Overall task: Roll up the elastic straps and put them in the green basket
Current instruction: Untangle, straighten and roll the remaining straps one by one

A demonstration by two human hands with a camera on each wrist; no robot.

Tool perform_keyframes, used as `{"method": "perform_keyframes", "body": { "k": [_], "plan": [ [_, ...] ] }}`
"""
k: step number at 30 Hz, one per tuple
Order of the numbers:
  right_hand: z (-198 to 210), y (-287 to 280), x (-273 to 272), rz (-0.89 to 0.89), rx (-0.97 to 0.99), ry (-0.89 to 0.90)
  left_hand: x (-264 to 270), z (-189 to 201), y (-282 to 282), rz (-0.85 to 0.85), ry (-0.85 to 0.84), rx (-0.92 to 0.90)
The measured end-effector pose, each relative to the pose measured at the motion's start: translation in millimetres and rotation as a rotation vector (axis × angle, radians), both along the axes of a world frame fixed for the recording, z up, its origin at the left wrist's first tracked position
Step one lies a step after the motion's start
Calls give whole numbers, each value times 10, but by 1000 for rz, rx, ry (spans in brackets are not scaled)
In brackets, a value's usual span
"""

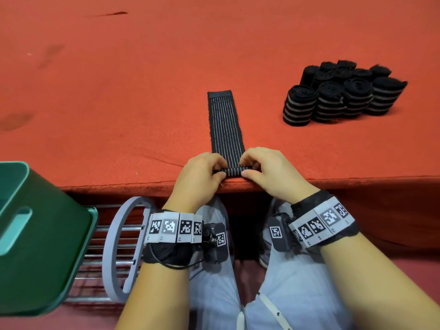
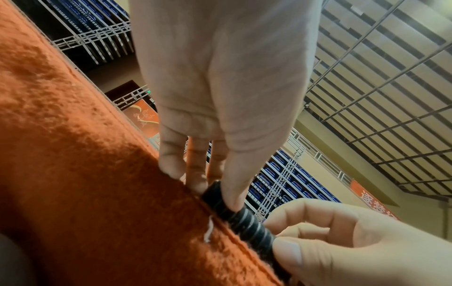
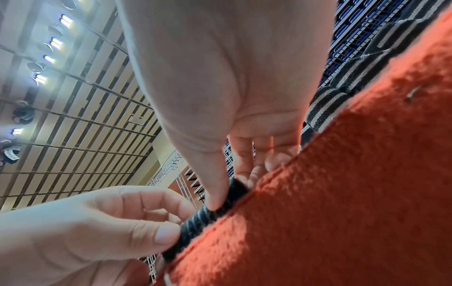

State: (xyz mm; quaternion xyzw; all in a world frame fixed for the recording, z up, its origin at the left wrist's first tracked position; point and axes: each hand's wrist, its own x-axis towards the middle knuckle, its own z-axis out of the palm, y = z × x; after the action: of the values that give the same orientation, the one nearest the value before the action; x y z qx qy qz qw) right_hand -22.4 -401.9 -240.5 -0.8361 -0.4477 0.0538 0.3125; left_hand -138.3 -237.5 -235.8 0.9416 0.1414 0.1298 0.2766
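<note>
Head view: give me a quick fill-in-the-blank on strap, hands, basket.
1. Both hands pinch the ____ end of the flat strap.
2. The left hand and right hand grip a small ____.
3. The green basket sits to the person's ____.
4. The rolled straps stand on the ____ cloth.

Missing: near; roll; left; red

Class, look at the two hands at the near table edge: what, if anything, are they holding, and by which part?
Both hold the elastic strap by its rolled near end: the left hand pinches the roll's left end, the right hand its right end. The rest lies flat on the table.
</note>
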Motion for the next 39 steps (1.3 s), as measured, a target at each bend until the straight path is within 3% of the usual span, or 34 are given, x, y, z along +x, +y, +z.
{"method": "perform_keyframes", "body": {
  "k": [10, 21, 28, 39],
  "plan": [
    [-24, 138, 108, -39, 17, 26, 148, 49, 98, 22, 22, 5],
    [-109, 184, 155, -92, 86, -17, 168, -106, 81, -2, -146, 63],
    [-80, 124, 124, -31, -79, -88, 158, -100, 104, 0, -20, 129],
    [-2, 177, 188, -12, -116, -68, 211, -40, 147, 7, 29, 118]
  ]
}}
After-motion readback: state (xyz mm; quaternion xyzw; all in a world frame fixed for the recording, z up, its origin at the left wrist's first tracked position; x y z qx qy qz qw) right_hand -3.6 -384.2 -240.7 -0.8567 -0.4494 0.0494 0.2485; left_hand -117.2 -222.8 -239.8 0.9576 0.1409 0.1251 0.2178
